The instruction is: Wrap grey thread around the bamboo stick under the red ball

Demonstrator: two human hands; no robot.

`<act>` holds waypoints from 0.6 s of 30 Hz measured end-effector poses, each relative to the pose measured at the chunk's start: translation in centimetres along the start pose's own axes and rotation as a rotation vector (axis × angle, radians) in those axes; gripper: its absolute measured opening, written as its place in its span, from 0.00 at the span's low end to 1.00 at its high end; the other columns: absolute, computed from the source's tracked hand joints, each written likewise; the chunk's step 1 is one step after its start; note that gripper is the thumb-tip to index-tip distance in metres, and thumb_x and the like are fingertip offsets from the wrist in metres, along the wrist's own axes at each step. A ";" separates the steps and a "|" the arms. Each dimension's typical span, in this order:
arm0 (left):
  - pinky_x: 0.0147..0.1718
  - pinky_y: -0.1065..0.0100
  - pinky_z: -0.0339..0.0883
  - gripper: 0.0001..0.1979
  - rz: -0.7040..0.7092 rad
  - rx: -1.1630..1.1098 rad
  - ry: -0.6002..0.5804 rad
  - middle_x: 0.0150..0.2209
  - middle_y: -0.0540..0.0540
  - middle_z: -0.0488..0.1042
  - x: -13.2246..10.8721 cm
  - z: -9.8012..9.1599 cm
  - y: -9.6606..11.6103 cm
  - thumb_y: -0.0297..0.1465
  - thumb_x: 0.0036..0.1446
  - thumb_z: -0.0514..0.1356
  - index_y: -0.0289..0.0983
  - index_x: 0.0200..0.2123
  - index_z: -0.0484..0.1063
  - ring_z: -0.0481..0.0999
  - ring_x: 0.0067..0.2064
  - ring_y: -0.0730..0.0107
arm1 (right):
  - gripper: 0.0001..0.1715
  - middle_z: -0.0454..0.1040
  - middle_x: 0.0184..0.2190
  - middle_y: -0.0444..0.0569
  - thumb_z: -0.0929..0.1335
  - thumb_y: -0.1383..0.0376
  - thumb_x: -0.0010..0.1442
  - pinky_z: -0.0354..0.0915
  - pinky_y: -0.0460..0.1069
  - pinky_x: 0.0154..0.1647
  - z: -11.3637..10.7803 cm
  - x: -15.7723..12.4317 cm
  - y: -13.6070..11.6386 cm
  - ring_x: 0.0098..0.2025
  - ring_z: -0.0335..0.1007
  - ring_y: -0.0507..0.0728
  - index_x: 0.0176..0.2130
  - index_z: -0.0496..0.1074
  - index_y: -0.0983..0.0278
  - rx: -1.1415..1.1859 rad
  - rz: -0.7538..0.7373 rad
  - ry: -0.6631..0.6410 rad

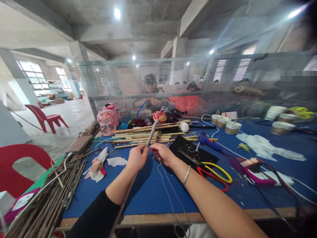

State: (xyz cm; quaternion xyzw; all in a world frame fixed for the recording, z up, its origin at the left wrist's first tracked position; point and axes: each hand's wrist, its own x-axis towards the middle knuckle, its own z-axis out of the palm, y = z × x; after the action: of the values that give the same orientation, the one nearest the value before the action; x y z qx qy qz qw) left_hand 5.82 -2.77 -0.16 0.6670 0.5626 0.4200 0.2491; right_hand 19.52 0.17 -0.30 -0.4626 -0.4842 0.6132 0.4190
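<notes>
My left hand [137, 157] is closed around the lower part of a thin stick [151, 133] that leans away from me and carries a round red and yellow ball [159, 116] at its top. My right hand [161, 153] pinches the stick just beside the left, fingers pressed together. A grey string [165, 185] hangs from my hands down over the blue table [153, 195]. My right wrist wears a silver bangle.
Bamboo sticks [148, 132] lie behind the hands, a black tray [192, 150] and red and yellow scissors [215, 172] to the right, a glue gun [208, 142], a pink jug [107, 120], twigs [54, 195] at left. People sit behind a mesh screen [173, 79].
</notes>
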 end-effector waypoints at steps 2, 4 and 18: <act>0.20 0.74 0.49 0.10 -0.060 -0.047 0.030 0.16 0.53 0.65 0.1 0.2 0.0 0.32 0.48 0.60 0.35 0.34 0.74 0.60 0.18 0.77 | 0.13 0.52 0.11 0.37 0.67 0.62 0.45 0.37 0.44 0.14 0.3 -0.1 -0.1 0.14 0.42 0.45 0.17 0.59 0.63 -0.012 -0.102 0.059; 0.19 0.75 0.50 0.10 -0.129 -0.116 0.049 0.16 0.54 0.66 0.2 0.2 0.0 0.32 0.46 0.62 0.34 0.33 0.72 0.61 0.16 0.78 | 0.15 0.52 0.11 0.37 0.67 0.63 0.44 0.40 0.45 0.15 0.5 -0.1 -0.1 0.15 0.43 0.45 0.15 0.58 0.63 -0.020 -0.187 0.103; 0.13 0.75 0.52 0.21 -0.171 -0.679 -0.207 0.20 0.51 0.71 -0.2 1.5 0.6 0.48 0.50 0.54 0.35 0.32 0.65 0.62 0.14 0.79 | 0.20 0.59 0.14 0.36 0.71 0.54 0.46 0.35 0.44 0.13 -1.3 0.6 -0.2 0.13 0.41 0.44 0.32 0.67 0.65 0.114 -0.187 -0.276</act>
State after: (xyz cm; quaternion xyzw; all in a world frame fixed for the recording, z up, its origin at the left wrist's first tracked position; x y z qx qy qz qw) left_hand 7.45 -2.91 -0.52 0.5359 0.4166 0.4907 0.5463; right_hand 20.65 1.08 -0.31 -0.3025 -0.5423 0.6557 0.4294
